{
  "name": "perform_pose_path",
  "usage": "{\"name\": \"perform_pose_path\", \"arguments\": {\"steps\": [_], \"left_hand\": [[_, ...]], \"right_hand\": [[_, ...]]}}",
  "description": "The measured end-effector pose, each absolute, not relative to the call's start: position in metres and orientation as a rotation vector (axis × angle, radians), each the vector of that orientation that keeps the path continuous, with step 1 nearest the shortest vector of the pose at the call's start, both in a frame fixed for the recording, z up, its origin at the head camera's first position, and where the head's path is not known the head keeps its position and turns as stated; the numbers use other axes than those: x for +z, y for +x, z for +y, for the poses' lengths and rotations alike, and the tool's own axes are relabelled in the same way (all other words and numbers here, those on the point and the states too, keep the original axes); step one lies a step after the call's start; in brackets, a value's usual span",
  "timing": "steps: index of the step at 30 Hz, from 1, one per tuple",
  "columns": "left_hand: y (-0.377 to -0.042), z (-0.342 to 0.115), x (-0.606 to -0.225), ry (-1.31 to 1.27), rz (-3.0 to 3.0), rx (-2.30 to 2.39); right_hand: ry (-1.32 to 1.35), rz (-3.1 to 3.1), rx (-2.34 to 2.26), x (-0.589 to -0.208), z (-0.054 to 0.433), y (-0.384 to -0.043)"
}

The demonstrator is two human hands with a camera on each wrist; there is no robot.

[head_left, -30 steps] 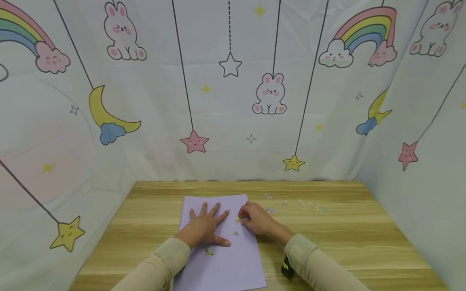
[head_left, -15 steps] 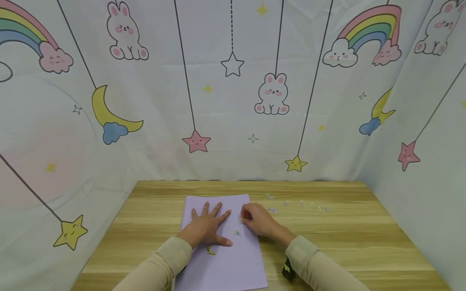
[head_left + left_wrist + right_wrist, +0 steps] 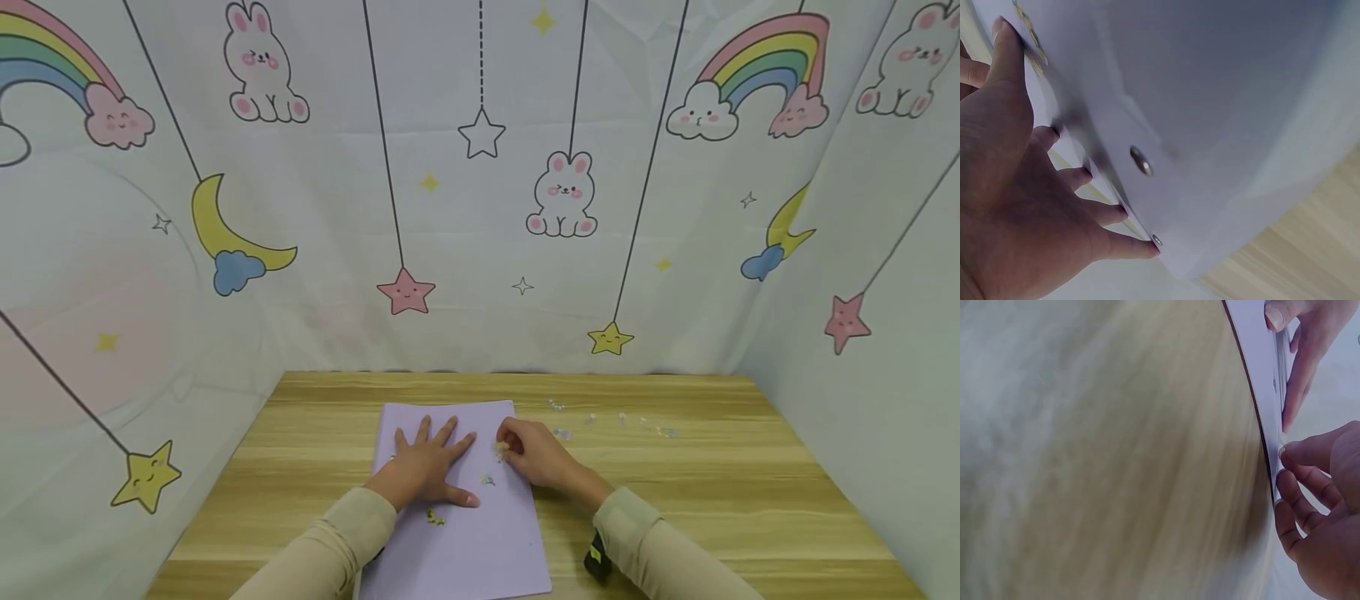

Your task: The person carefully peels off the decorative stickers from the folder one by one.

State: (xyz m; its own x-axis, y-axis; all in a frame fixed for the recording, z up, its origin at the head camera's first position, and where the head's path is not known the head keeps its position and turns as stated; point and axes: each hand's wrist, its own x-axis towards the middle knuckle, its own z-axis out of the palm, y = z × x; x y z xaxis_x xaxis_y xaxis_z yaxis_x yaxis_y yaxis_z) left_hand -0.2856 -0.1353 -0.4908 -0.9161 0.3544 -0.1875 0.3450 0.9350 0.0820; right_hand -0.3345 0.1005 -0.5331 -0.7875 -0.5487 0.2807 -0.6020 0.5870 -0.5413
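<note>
A lilac binder cover lies on the wooden table, with small metal rivets visible in the left wrist view. My left hand rests on its upper part, fingers spread and straight. By the cover's right edge, my right hand pinches a small yellowish sticker between thumb and forefinger, low against the surface. Two more stickers lie on the cover: a pale green and yellow one between the hands, and a curved yellow-green one below the left thumb. Fingertips hide part of the pinched sticker.
Several small, pale, clear-looking stickers are scattered on the table beyond my right hand. A black object with a yellow mark sits by the right sleeve. Printed cloth stands along the table's back and sides.
My right fingers have shifted slightly on the yellowish sticker, and more of it shows now. The left hand stays in place on the cover. The head view has turned a little.
</note>
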Motion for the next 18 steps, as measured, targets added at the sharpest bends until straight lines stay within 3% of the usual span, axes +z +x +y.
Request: {"name": "perform_pose_path", "arguments": {"steps": [18], "left_hand": [[-0.2885, -0.1361, -0.4955, 0.529, 2.891, 0.082]], "right_hand": [[0.922, -2.698, 1.076, -0.5305, 0.1068, -0.3334]]}}
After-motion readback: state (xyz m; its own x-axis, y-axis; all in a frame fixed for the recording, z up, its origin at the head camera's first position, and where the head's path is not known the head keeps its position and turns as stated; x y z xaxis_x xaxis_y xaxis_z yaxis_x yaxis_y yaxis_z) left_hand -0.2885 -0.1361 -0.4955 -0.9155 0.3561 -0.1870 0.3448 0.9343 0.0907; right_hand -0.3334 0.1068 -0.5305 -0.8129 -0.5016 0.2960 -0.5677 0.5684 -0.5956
